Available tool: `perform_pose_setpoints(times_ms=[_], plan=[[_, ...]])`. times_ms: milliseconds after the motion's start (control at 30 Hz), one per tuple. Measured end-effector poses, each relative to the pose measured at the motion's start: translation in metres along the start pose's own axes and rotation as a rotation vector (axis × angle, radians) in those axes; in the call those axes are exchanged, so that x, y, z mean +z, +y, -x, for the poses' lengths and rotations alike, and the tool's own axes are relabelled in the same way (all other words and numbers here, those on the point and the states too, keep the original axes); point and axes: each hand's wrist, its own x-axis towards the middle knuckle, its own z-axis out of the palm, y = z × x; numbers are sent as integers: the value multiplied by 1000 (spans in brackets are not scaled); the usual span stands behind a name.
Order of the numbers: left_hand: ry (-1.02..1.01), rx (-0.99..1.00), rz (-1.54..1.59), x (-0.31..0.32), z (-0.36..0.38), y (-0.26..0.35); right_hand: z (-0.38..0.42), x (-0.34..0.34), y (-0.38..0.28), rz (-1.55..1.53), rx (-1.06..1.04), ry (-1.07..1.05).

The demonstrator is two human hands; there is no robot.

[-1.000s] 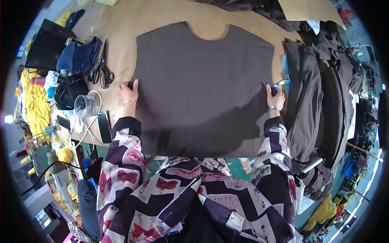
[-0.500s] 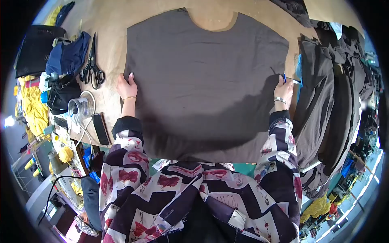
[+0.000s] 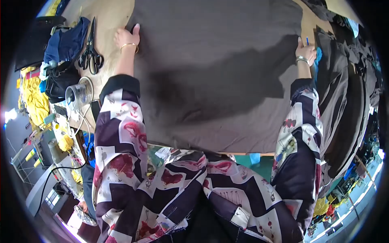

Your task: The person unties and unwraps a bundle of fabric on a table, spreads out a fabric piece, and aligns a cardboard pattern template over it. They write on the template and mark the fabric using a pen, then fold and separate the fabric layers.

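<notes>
A large dark brown-grey cut fabric piece (image 3: pixel 219 52) lies spread over the table in front of me, its far edge outside the view. My left hand (image 3: pixel 126 37) is closed at its left edge, thumb along the cloth and fingers curled. At the right edge is my right hand (image 3: pixel 306 52), also closed, its thumb near the cloth. A thin blue pen-like stick (image 3: pixel 307 41) pokes up from that hand; its lower part is hidden. Black-handled scissors (image 3: pixel 91 56) lie left of my left hand.
Dark garment pieces (image 3: pixel 336 93) are heaped along the right side. On the left are a navy cloth (image 3: pixel 67 40), a black bag (image 3: pixel 63 87), a clear plastic cup (image 3: pixel 77 96) with a white cable, and yellow cloth (image 3: pixel 33 97). The table's front edge (image 3: pixel 259 154) is close to my lap.
Both hands have moved away from me, and the fabric piece has slid the same way, taking its neckline out of view. My left sleeve now covers most of the phone.
</notes>
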Motion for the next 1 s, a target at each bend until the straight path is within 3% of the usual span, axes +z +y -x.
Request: perform_pose_setpoints(times_ms=[33, 67, 133, 200, 233, 300, 367, 467, 700, 800, 1000], plan=[[186, 95, -7, -7, 17, -7, 16, -16, 2, 90, -48, 123], [370, 190, -12, -17, 38, -14, 38, -34, 7, 95, -48, 115], [149, 515, 149, -71, 102, -31, 88, -84, 21, -316, -501, 98], [-78, 674, 285, -101, 170, -67, 165, -146, 32, -487, -545, -197], [-143, 767, 307, -113, 199, -90, 204, -168, 40, -639, -502, -288], [-304, 871, 284, -130, 246, -131, 259, -197, 62, -634, -599, -373], [-447, 859, 371, -138, 271, -153, 298, -223, 78, -660, -475, -590], [-458, 857, 427, -128, 282, -172, 331, -221, 94, -586, -604, -585], [-541, 889, 376, -131, 274, -171, 345, -205, 104, -532, -611, -594], [-647, 706, 543, -130, 267, -171, 340, -204, 105, -561, -555, -653], [-447, 547, 478, -125, 261, -145, 326, -210, 94, -565, -512, -602]])
